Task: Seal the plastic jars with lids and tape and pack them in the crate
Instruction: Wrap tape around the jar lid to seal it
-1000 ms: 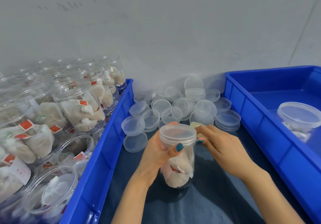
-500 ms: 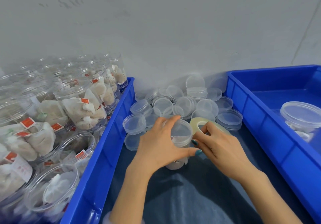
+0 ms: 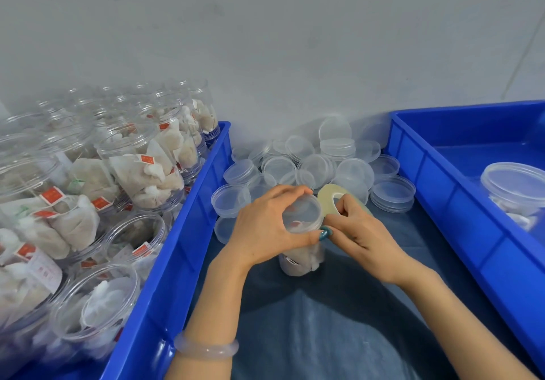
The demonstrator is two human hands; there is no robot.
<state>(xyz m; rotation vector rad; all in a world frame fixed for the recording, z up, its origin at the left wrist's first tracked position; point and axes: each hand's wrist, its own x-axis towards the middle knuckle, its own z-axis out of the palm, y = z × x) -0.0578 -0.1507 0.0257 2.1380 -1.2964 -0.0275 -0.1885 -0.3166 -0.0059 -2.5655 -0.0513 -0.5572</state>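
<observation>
A person's left hand (image 3: 265, 226) curls round the lid (image 3: 303, 211) of a clear plastic jar (image 3: 300, 261) standing upright on a dark blue cloth (image 3: 324, 335). The right hand (image 3: 362, 238) grips a roll of tape (image 3: 326, 199) just beside the jar's rim at 2 o'clock. Loose lids (image 3: 324, 161) lie heaped at 12 o'clock. At 9 o'clock, a blue crate (image 3: 188, 232) holds open filled jars (image 3: 141, 167). At 3 o'clock, a second crate (image 3: 442, 202) holds 1 lidded jar (image 3: 513, 185). A pale bracelet (image 3: 206, 348) circles the left wrist.

Plain grey wall (image 3: 295, 40) behind.
</observation>
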